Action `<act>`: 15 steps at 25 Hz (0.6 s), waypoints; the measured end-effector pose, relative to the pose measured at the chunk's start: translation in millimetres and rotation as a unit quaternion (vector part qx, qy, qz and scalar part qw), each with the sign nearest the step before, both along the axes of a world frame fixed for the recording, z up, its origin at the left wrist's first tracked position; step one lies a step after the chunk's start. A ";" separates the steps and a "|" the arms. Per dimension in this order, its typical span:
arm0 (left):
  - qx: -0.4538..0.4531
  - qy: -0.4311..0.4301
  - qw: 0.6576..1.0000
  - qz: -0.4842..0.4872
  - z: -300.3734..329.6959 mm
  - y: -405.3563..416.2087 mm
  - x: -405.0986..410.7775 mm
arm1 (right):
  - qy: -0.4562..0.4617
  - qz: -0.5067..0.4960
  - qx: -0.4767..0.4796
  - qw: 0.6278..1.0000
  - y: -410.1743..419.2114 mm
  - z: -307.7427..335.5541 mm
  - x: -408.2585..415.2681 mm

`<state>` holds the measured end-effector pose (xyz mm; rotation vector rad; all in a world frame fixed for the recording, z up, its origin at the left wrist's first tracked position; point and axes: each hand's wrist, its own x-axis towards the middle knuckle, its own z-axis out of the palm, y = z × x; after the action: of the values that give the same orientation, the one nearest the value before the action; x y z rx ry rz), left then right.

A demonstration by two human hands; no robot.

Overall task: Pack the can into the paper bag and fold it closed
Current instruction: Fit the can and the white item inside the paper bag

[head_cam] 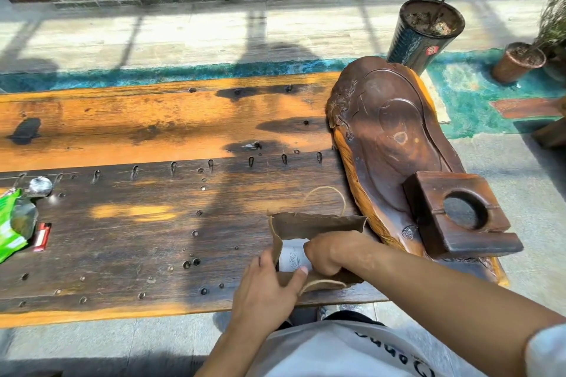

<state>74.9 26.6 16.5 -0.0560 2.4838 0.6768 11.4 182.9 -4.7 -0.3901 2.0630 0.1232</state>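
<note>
Holding the near wall of the brown paper bag (pixel 318 225) down at its mouth, the left hand (pixel 269 288) pinches the paper between thumb and fingers, with the near twine handle (pixel 321 283) lying just to its right. Just beyond that thumb, the right hand (pixel 333 251) is curled closed around the white can (pixel 293 257), which sits partly inside the bag's open mouth, its printed side up. To do this step well, I judge the left hand should keep the mouth spread wide while the right slides the can fully to the bottom before letting go, so the thin paper does not tear or buckle. Beyond both hands the far wall of the bag stands up with its far twine handle (pixel 324 199) arching above. To the right of the right hand lies the carved wooden tea tray (pixel 389 138), touching the bag's side, so there is little room there for folding on the plank table (pixel 153 223).
</note>
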 end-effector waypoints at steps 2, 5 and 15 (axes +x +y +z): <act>-0.001 -0.009 1.000 0.008 1.0 -0.5 0.6 | -0.006 0.021 0.009 1.000 -10.3 -16.1 -7.3; 0.011 -0.021 0.998 0.051 0.8 -3.7 -5.6 | 0.018 0.022 0.004 1.000 -25.2 -45.8 -16.7; 0.040 0.013 0.989 0.144 -8.8 -24.2 -20.0 | 0.064 -0.013 -0.110 0.992 -34.1 -111.1 -8.2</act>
<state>54.9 2.4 7.7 -0.3843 2.4949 0.9000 3.2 148.8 -115.7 -0.5007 2.2161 -0.1000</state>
